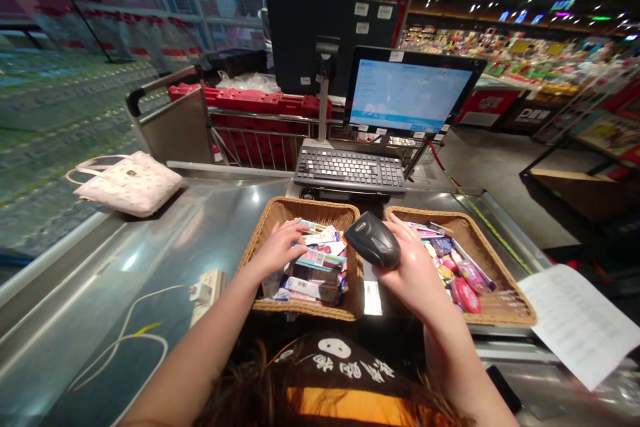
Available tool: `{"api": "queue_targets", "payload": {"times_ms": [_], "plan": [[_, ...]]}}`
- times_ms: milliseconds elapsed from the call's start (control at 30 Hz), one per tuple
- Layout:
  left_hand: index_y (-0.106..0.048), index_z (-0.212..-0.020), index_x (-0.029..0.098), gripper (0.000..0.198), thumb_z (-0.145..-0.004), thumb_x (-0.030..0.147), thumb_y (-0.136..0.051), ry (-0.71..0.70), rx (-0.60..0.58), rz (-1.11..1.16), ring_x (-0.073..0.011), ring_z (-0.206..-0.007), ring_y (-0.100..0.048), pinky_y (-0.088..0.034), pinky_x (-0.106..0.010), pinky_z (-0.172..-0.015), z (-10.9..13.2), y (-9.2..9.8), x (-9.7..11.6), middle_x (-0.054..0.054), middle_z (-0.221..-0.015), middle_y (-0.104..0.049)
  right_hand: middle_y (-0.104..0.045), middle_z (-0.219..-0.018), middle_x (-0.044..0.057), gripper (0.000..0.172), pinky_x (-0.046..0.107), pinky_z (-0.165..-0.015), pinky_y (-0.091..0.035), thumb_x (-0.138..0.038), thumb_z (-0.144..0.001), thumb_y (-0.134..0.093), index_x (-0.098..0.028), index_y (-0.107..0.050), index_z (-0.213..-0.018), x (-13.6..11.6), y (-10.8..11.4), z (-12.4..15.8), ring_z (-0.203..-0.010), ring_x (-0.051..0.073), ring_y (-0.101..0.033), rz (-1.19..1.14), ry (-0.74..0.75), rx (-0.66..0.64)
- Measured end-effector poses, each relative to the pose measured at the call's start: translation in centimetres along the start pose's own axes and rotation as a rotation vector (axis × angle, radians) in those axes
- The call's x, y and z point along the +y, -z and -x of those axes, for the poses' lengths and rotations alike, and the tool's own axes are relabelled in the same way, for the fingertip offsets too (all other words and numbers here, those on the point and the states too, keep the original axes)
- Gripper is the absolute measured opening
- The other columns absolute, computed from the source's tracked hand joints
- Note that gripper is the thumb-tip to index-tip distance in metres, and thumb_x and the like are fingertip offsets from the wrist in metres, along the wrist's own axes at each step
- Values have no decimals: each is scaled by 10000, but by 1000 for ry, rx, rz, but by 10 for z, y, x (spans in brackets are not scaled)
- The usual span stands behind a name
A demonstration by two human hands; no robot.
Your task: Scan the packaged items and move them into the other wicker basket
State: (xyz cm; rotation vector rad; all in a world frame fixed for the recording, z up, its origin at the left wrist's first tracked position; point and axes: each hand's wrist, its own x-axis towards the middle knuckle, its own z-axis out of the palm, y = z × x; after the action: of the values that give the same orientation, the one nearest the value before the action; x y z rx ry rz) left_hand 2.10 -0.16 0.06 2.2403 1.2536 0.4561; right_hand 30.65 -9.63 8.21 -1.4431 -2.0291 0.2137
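Observation:
My right hand [407, 267] is wrapped round a black barcode scanner [373, 240], its head pointing left over the left basket's right rim. My left hand [283, 247] reaches into the left wicker basket [254, 233], fingers stretched out and apart over the small packages, touching or just above them. Among the packages are a light blue and pink box [325, 259] with a barcode and a white box [305, 288] with a dark blue end. The right wicker basket [505, 293] holds several small colourful packages, with a round pink container [466, 295] near its front.
Behind the baskets stand a black keyboard [350, 170] and a lit monitor [407, 97]. A pale pink handbag [133, 183] lies on the metal counter [215, 213]. A power strip [209, 290] with a white cable sits at left, a paper sheet [583, 320] at right.

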Motion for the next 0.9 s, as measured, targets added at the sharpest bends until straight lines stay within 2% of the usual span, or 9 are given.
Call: {"api": "queue_targets", "payload": {"times_ms": [100,233,367,533,700,800,900], "plan": [[-712,-733,202,133,-822,276,-646,22,-88,-13,-343,-1401,-404,-140,-666,-1153,5,-8,-2,-69,-1378,-607,-646,-1274,120,386,702,-1114,-315,-201,-741,-626,-200,-671,-1124,1,0,-1,-1379,417,-422,-9,5,-8],[-714,-720,202,92,-791,246,-677,58,-123,-49,-357,-1417,-380,-163,-642,-1161,10,-18,-3,-77,-1414,-577,-649,-1276,102,398,695,-1134,-293,-184,-730,-626,-221,-671,-1125,3,-1,-3,-1384,406,-422,-18,-8,-13],[-692,-751,202,82,-813,237,-653,77,-36,-109,-351,-1402,-398,-189,-667,-1142,10,-20,1,-86,-1406,-575,-646,-1285,74,429,678,-1160,-266,-160,-717,-626,-239,-667,-1136,7,-2,-1,-1384,389,-429,-42,-24,-46],[-686,-859,214,164,-894,331,-577,-13,61,-134,-335,-1398,-404,-237,-665,-1131,-2,-17,13,-94,-1392,-576,-634,-1310,75,545,646,-1162,-287,-143,-693,-628,-223,-620,-1232,13,0,4,-1389,377,-424,-65,-71,-45],[-683,-985,232,209,-907,382,-560,-129,140,-126,-330,-1435,-355,-250,-651,-1143,-34,-19,41,-101,-1463,-512,-651,-1277,76,451,595,-1159,-323,-160,-700,-637,-227,-656,-1145,30,14,12,-1359,360,-462,-42,-80,-11],[-687,-1006,234,206,-908,365,-562,-198,116,-121,-326,-1447,-337,-235,-647,-1155,-59,-25,67,-96,-1465,-510,-653,-1268,93,461,587,-1149,-349,-151,-694,-635,-218,-645,-1150,46,29,21,-1346,358,-482,-1,-130,36],[-687,-1002,229,181,-898,339,-589,-278,53,-121,-327,-1463,-306,-226,-648,-1160,-85,-40,97,-95,-1477,-496,-651,-1265,111,445,600,-1126,-375,-193,-705,-651,-217,-635,-1149,65,46,33,-1358,369,-472,56,-190,116]]}}
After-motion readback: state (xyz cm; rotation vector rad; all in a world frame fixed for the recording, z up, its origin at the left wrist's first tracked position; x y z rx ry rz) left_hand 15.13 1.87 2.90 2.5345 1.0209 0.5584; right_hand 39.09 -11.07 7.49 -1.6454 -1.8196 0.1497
